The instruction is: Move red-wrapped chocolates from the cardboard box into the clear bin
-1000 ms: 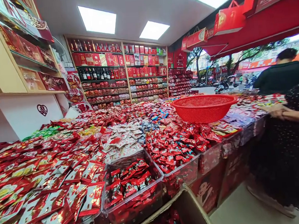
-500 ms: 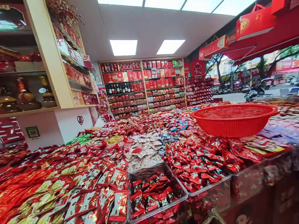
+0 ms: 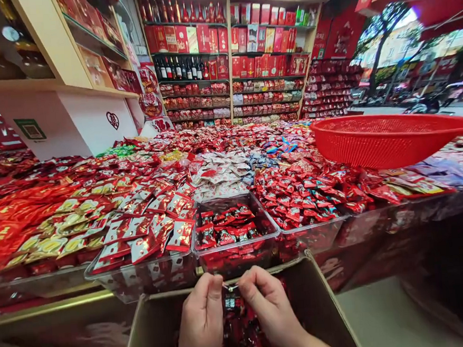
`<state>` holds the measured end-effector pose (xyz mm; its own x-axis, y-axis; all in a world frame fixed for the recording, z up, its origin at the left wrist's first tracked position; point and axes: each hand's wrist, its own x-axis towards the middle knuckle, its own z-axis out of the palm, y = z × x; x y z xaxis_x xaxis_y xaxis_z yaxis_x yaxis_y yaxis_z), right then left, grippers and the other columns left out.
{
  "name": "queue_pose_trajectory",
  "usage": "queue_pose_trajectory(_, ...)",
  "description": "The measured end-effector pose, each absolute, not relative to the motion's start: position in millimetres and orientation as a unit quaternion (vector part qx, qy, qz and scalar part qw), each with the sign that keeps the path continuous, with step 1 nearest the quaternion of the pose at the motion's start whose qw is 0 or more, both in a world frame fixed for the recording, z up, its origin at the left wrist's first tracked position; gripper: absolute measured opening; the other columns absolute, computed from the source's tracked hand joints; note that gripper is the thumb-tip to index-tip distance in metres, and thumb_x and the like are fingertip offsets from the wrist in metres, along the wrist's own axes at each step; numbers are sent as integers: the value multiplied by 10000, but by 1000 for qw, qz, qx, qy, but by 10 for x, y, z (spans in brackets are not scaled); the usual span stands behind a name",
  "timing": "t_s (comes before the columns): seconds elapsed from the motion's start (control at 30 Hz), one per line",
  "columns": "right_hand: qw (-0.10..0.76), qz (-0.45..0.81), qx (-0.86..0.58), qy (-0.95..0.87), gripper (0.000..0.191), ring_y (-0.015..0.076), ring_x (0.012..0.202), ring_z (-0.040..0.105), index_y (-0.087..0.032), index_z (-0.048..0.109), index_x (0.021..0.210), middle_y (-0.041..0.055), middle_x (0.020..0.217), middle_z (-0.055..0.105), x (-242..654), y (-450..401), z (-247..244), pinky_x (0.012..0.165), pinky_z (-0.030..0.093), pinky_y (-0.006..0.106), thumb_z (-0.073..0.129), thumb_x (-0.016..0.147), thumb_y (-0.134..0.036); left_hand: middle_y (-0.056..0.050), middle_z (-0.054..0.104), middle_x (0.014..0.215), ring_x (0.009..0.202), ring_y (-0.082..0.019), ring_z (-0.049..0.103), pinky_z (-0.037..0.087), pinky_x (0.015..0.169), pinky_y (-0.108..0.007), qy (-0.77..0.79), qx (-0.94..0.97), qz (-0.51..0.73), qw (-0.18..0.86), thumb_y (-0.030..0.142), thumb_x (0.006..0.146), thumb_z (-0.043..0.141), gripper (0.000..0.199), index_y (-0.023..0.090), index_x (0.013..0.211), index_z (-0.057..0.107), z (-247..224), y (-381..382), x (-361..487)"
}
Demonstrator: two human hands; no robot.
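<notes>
Both my hands are closed, thumbs on top, close together over an open cardboard box [image 3: 330, 288]. My left hand [image 3: 202, 318] and my right hand [image 3: 268, 303] pinch the top edge of what looks like a clear plastic bag [image 3: 233, 301] of dark red sweet packets. The bag's lower part sits in the box, partly hidden by my hands and wrists. Just beyond the box stands a clear plastic bin [image 3: 275, 228], partly filled with red and black wrapped sweets [image 3: 230, 232].
Bins heaped with red-and-white packets [image 3: 140, 232] lie left, and small red sweets [image 3: 297, 200] right. A red plastic basket [image 3: 388, 141] rests on the heaps. Shelves [image 3: 231, 57] of bottles and boxes line the back; a cabinet [image 3: 60, 48] overhangs at left.
My view has tipped downward. Both hands have come into sight, gripping the bag, and the cardboard box, earlier only a corner, now shows widely.
</notes>
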<state>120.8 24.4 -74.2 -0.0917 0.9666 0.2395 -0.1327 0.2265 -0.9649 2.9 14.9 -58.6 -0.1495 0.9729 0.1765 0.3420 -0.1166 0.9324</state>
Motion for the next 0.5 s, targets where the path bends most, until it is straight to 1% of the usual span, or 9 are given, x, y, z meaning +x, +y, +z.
queue_pose_trajectory(0.07,542,548,-377,-514,317,73,501,350,-158,428,613,-39,537,400,1272,263,-703,485,312,201,459,782,-424,61,341,526,494,-104,326,302,479,-204,573,580,478,325,478,801,339,351,216,573,392,-544,178,46)
queue_pose_trajectory(0.13,534,579,-366,-496,267,70,487,375,-157,454,669,-38,546,430,1317,268,-690,474,324,198,475,782,-398,60,345,537,508,-106,329,304,488,-203,569,594,468,323,439,817,332,330,216,579,381,-522,203,42)
queue_pose_trajectory(0.2,536,583,-350,-500,203,78,541,439,-167,473,802,-24,629,492,1337,251,-693,518,366,201,540,749,-352,57,364,548,521,-108,342,315,500,-201,565,603,460,326,422,824,328,319,215,588,381,-525,224,20)
queue_pose_trajectory(0.23,537,580,-343,-508,221,82,573,458,-179,461,862,-22,666,505,1341,238,-698,544,382,204,565,733,-324,57,368,553,525,-108,344,319,503,-199,563,601,459,332,422,826,326,316,215,594,385,-538,235,4)
queue_pose_trajectory(0.3,530,565,-337,-536,224,82,587,466,-203,426,914,-27,681,502,1358,217,-710,555,396,204,550,747,-284,57,371,558,525,-105,344,325,497,-193,564,586,460,356,435,821,331,320,212,605,405,-585,262,-41)
queue_pose_trajectory(0.37,502,502,-338,-619,126,90,608,475,-205,441,894,-15,685,504,1398,217,-726,574,411,216,485,787,-254,55,382,560,529,-105,357,333,496,-191,563,566,460,389,461,799,367,324,206,612,435,-653,294,-92)
queue_pose_trajectory(0.4,481,444,-330,-680,135,104,653,490,-201,464,898,13,742,524,1426,227,-734,599,421,230,491,781,-263,54,392,559,532,-106,369,340,502,-193,562,553,462,407,476,782,392,325,203,615,449,-687,309,-115)
queue_pose_trajectory(0.47,426,279,-304,-805,225,153,804,508,-204,515,944,89,956,539,1483,261,-750,676,432,268,547,741,-296,49,429,560,544,-114,404,359,519,-203,556,520,468,448,507,741,442,334,197,618,470,-739,323,-143)
queue_pose_trajectory(0.5,400,192,-291,-848,258,177,864,504,-218,530,972,108,1049,523,1505,281,-752,705,429,286,566,729,-297,46,450,561,545,-117,417,366,522,-208,552,501,470,473,521,717,468,341,196,614,475,-752,319,-147)
